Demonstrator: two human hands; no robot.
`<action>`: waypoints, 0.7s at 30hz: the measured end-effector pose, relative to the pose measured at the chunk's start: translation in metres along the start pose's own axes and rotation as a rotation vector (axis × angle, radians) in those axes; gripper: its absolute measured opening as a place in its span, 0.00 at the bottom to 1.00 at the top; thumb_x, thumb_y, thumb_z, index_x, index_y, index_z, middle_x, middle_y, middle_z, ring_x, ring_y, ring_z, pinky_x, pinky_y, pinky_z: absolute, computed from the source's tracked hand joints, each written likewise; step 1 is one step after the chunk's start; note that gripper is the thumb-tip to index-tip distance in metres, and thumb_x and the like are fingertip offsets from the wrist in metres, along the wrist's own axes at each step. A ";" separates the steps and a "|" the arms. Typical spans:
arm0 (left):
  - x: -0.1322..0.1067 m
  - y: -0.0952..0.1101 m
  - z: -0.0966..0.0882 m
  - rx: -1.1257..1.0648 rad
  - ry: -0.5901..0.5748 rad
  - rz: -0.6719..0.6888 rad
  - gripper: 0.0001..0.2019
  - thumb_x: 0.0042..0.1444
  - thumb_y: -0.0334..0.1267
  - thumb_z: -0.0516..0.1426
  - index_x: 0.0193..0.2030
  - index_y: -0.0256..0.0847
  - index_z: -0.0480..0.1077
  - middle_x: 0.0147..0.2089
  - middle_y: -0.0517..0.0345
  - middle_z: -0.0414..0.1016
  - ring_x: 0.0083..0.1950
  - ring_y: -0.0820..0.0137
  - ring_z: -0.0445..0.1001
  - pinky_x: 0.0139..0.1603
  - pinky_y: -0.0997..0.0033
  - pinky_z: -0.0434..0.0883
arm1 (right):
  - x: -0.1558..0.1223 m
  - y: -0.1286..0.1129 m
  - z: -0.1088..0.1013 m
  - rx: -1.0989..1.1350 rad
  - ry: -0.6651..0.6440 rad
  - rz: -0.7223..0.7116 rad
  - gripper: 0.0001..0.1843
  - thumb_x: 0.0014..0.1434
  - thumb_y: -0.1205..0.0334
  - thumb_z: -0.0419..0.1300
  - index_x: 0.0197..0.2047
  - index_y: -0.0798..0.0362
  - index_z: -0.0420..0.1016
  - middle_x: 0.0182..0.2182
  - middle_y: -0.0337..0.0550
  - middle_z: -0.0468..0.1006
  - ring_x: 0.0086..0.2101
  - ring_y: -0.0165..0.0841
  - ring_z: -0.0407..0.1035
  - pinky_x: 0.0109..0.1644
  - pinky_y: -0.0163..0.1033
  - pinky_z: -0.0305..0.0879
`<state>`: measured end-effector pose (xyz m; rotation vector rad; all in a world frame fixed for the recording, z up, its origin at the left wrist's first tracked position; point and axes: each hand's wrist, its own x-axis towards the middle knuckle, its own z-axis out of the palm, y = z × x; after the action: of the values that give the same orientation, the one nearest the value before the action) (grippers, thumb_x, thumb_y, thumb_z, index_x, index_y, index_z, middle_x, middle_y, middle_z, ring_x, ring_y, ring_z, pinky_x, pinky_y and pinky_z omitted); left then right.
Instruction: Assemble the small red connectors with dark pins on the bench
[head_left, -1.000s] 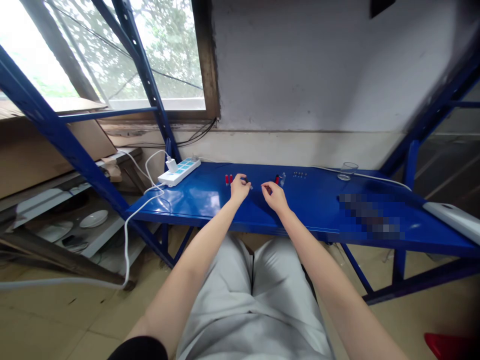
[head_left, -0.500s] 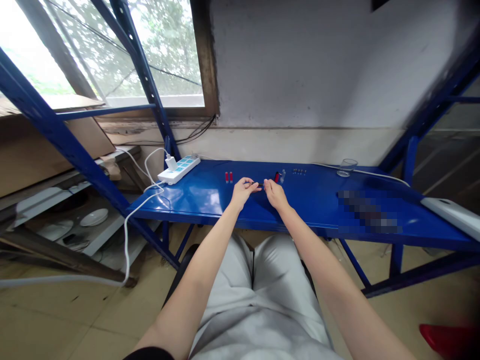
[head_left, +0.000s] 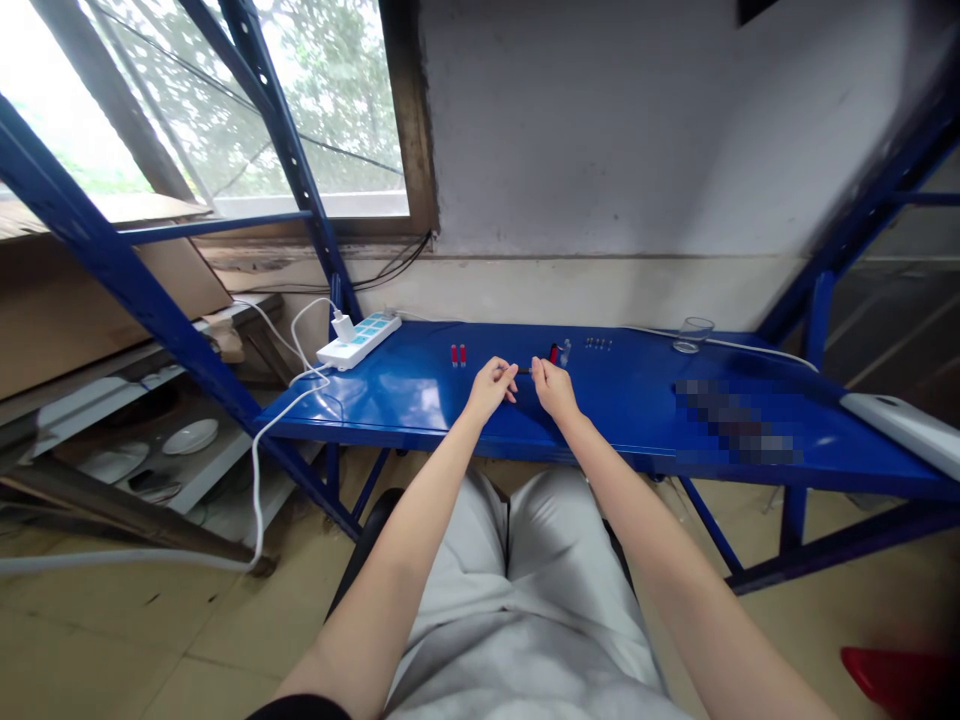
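My left hand and my right hand meet over the middle of the blue metal shelf. Both are pinched on the ends of one small dark thin piece held between them; its kind is too small to make out. Two small red parts lie on the shelf just left of my left hand. A red and dark part with a small clear piece lies just behind my right hand. A row of tiny dark bits sits further right.
A white power strip with a plugged charger and white cable lies at the shelf's left back. A clear glass cup stands at the right back, a white object at the right edge. Blue rack posts and plates stand left.
My hands, apart a second ago, have come together. Both now pinch the same small dark piece between them, lifted slightly above the shelf.
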<state>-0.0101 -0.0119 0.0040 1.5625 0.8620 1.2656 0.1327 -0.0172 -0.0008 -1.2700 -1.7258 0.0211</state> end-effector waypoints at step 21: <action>0.001 -0.005 0.000 0.080 0.007 -0.056 0.24 0.55 0.58 0.44 0.21 0.39 0.56 0.15 0.64 0.59 0.14 0.79 0.60 0.17 0.78 0.57 | -0.001 -0.003 0.005 -0.022 -0.009 -0.033 0.26 0.63 0.47 0.34 0.22 0.50 0.58 0.18 0.41 0.64 0.21 0.31 0.60 0.27 0.36 0.52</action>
<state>-0.0099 -0.0091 -0.0002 1.5867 0.9648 1.2099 0.1276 -0.0169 -0.0024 -1.2587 -1.7587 -0.0117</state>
